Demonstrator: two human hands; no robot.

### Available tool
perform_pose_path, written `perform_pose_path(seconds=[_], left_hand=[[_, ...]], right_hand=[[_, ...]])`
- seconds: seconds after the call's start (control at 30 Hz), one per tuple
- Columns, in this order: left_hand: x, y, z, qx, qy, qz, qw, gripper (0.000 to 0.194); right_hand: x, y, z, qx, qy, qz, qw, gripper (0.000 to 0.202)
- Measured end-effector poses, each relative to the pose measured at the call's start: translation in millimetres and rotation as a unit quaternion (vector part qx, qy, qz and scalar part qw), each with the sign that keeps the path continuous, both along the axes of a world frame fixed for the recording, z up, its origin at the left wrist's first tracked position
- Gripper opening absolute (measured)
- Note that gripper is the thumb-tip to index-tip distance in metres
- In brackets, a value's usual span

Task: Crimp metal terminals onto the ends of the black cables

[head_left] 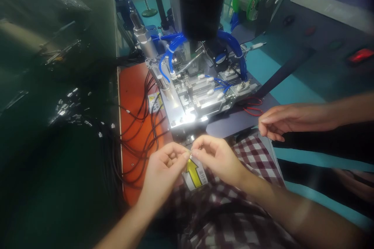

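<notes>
The left hand and right hand meet fingertip to fingertip, both pinched shut on a tiny metal part just in front of the fixture, above an arrow label. Black cables trail left over the orange mat. Another person's hand rests to the right. The part is so small that a loosened pinch could drop it into the checked cloth; a snagged cable could tug it.

My left hand and right hand are bare, no gloves, rings or watch that I can see. Both forearms bare too, no sleeves in view. Below them I see checked cloth, dark red and white, worn on my lap or torso.
</notes>
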State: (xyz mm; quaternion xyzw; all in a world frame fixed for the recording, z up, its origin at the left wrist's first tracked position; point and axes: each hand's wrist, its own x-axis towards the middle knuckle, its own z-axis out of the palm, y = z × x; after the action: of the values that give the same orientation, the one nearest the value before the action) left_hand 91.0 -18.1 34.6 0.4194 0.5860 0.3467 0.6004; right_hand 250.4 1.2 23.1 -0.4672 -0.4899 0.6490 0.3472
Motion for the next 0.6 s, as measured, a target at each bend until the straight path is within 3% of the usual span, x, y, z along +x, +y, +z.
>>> perform_pose_path(seconds=[0.13,0.37,0.6], left_hand=[[-0.7,0.6,0.3,-0.001,-0.006,-0.017,1.0,0.021],[-0.7,0.3,-0.8,0.005,0.003,0.003,1.0,0.019],[-1.0,2.8,-1.1,0.011,-0.004,0.008,1.0,0.021]], right_hand=[[1.3,-0.3,0.0,0.047,-0.01,0.004,0.999,0.01],[0.9,1.9,1.4,-0.02,0.013,0.006,1.0,0.012],[0.2,8.5,0.7,-0.005,-0.01,-0.006,1.0,0.014]])
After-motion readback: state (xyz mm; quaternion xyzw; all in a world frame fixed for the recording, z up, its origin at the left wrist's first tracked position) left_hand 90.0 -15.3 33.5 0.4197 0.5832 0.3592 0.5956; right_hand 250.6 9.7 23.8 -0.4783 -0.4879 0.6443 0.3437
